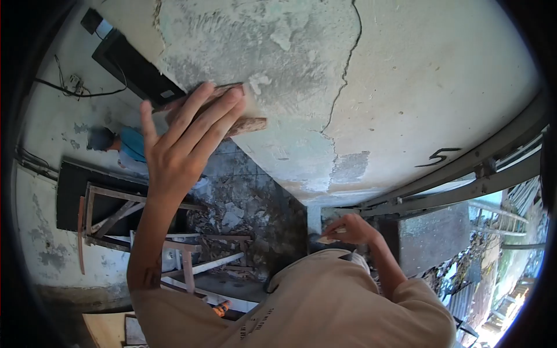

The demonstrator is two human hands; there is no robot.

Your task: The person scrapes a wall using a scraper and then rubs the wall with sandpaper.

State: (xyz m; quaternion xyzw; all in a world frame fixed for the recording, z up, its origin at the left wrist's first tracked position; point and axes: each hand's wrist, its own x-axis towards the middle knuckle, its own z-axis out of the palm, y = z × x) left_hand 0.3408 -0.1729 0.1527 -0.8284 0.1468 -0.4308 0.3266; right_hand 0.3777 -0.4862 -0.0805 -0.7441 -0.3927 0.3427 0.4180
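My left hand (183, 148) reaches up to the edge of the peeling wall (290, 64), its fingers stretched over a brown wooden block (252, 124). The block lies against the wall's corner under my fingers, and my palm hides part of it. Down by my waist, my right hand (353, 229) is closed, fingers pinched together. A small pale thing (335, 231) shows at its fingertips, too small to name. Bare grey patches and a long crack (346, 69) mark the wall in front of me.
Wooden frames (188, 264) and rubble (232, 217) cover the floor at lower left. Beyond the wall's corner is a person in blue (132, 144). A dark box (136, 66) and loose cables (75, 87) are on the far wall. Metal bars (458, 174) run along the right.
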